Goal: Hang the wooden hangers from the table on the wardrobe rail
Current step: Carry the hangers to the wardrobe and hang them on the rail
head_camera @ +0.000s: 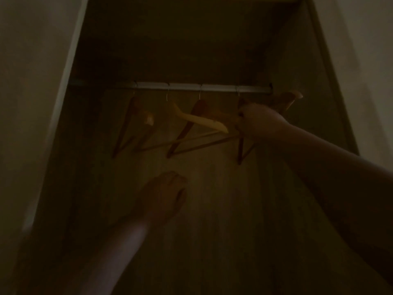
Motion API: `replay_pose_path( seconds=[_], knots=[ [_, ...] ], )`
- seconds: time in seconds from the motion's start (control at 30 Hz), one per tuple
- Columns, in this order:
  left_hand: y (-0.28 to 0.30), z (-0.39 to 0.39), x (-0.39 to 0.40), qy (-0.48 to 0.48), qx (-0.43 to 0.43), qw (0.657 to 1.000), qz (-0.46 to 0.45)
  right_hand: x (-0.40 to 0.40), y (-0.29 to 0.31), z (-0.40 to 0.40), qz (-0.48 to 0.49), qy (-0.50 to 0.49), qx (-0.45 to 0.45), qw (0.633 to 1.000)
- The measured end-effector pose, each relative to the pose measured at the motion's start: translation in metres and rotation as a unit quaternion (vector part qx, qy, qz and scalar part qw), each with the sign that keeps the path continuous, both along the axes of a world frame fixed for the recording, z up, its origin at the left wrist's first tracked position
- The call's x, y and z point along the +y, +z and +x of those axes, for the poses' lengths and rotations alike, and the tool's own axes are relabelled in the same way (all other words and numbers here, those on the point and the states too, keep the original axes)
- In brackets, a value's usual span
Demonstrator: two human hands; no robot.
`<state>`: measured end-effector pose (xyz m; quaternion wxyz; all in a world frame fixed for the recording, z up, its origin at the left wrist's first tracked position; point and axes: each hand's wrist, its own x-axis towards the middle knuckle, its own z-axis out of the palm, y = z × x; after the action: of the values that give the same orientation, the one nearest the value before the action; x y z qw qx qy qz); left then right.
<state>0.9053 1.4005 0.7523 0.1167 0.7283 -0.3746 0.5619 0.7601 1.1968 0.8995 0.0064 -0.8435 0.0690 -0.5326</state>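
Note:
The scene is very dark. A pale metal wardrobe rail runs across the inside of the wardrobe. Several wooden hangers hang from it by their hooks: one at the left, a lighter one, a reddish one. At the rail's right end my right hand grips a wooden hanger whose hook sits at the rail. My left hand hovers lower in the middle, fingers loosely curled, holding nothing.
The wardrobe's wooden back panel fills the centre. A pale side wall or door stands at the left and another pale panel at the right. A dark shelf underside lies above the rail.

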Motion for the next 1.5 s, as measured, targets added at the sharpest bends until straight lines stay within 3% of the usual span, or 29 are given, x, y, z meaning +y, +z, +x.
replay_pose_path(
  seconds=[0.07,0.3,0.77,0.9,1.0,1.1,1.17,1.4,1.5],
  knots=[
    [0.006,-0.005,-0.035,-0.023,-0.001,0.999,0.028,-0.009,0.002,0.008,0.022,0.027,0.018,0.999],
    [0.055,-0.005,-0.117,0.017,0.0,1.0,-0.018,-0.036,0.005,0.02,-0.036,0.079,0.061,0.994],
    [0.072,0.016,-0.114,0.057,-0.008,0.998,-0.036,-0.032,0.004,0.027,-0.113,0.081,0.027,0.99],
    [0.079,0.009,-0.11,-0.034,-0.028,0.997,-0.061,-0.027,0.002,0.026,-0.104,0.07,0.043,0.991],
    [0.083,0.009,-0.11,-0.036,-0.036,0.996,-0.067,-0.023,-0.002,0.02,-0.114,0.051,0.01,0.992],
    [0.083,0.011,-0.11,-0.026,-0.033,0.997,-0.07,-0.032,-0.003,0.008,-0.15,-0.002,-0.105,0.983],
    [0.083,0.011,-0.11,-0.045,-0.022,0.996,-0.076,-0.049,0.001,-0.005,-0.115,-0.016,-0.149,0.982],
    [0.075,0.008,-0.104,-0.009,0.021,0.995,-0.096,-0.078,0.008,-0.014,0.016,-0.114,0.028,0.993],
    [0.058,-0.004,-0.102,-0.038,-0.084,0.986,-0.137,-0.08,0.008,-0.011,0.03,-0.13,0.04,0.99]
  ],
)
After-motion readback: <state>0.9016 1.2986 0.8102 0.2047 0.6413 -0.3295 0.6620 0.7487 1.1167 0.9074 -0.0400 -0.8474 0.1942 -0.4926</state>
